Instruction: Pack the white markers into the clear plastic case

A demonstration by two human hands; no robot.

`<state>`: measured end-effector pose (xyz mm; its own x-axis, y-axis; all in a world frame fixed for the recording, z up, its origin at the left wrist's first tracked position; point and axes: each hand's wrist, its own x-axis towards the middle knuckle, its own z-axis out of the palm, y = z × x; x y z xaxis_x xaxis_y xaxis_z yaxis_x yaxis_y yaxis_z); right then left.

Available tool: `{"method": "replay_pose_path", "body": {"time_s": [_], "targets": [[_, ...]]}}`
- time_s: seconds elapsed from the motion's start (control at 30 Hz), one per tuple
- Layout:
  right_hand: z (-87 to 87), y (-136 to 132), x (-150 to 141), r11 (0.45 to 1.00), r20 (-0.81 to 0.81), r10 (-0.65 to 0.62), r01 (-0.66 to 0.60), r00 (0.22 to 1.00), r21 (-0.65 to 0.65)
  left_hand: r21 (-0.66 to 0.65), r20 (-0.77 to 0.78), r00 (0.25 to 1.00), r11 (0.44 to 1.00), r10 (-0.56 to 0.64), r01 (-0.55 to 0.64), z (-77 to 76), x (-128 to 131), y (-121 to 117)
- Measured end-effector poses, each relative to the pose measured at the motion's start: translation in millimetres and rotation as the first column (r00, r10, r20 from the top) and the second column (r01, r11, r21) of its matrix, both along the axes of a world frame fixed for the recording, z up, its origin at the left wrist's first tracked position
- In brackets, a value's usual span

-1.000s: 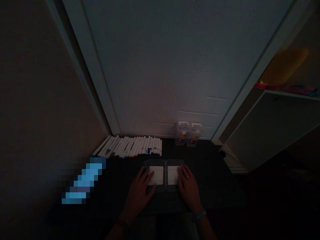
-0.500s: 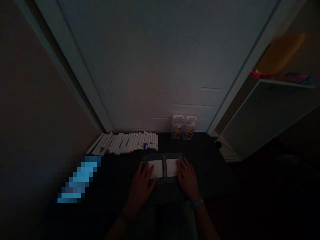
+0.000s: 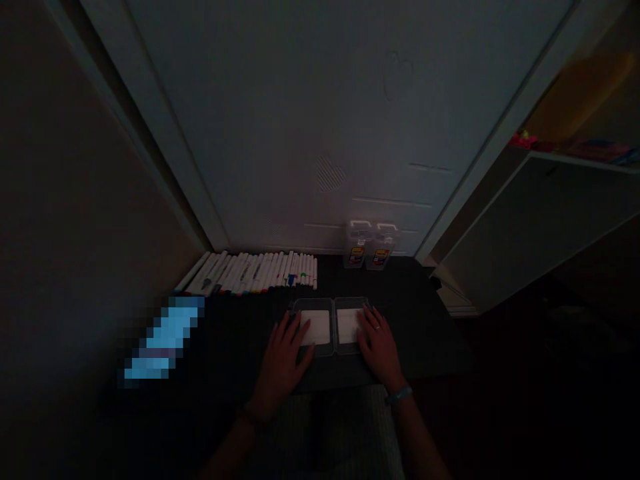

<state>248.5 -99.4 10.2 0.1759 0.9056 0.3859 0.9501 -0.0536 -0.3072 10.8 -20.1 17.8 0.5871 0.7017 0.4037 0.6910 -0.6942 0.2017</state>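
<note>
**Fingers (image 3: 296,328) loosely spread over a clear case (image 3: 333,327), lights way down**

So it's really dim in here, but this is what I can make out. Left hand (image 3: 283,357) is at the left side of the case, fingers apart and slightly bent, tips reaching over a white insert (image 3: 317,328) in the left half, thumb out by the near edge. Right hand (image 3: 381,350) pretty much mirrors it: fingers a bit apart, tips over the outer part of the other white insert (image 3: 347,325), with a ring on one finger and a band (image 3: 399,395) on the wrist. Neither hand is closed around anything; can't tell how hard the tips press, if at all.

The case lies flat on the dark table (image 3: 420,327) right in front of the person, its two halves side by side. Behind it, off to the left, there's a row of white markers (image 3: 255,272) lying packed together near the pale wall panel (image 3: 280,133). Two clear containers with handles (image 3: 370,247) stand upright against that panel, a little right of centre. The bright blue thing (image 3: 167,337) on the left is pixelated, so no idea what it is.
</note>
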Motion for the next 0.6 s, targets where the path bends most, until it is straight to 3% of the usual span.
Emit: {"method": "replay_pose_path", "body": {"time_s": [0.2, 0.33, 0.47, 0.6], "targets": [[13.8, -5.7, -6.6, 1.0, 0.07, 0.001, -0.003, 0.998, 0.03, 0.017, 0.029, 0.999, 0.999, 0.038, -0.038, 23.3, -10.3, -2.3], [26.3, -1.0, -27.4, 1.0, 0.119, 0.019, -0.022, 0.993, 0.02, 0.02, 0.003, 1.0, 1.0, -0.022, 0.022, 33.4, 8.4, -2.2], [27.6, 11.4, -42.2, 0.998, 0.121, -0.036, 0.03, 0.992, 0.05, 0.022, -0.028, 0.997, 0.997, -0.078, 0.079, 26.3, 30.6, 5.6], [14.3, 18.1, -37.1, 1.0, 0.145, 0.021, -0.022, 0.989, 0.003, 0.012, -0.029, 0.998, 0.999, -0.052, 0.053, 9.2, 34.2, 15.6]]}}
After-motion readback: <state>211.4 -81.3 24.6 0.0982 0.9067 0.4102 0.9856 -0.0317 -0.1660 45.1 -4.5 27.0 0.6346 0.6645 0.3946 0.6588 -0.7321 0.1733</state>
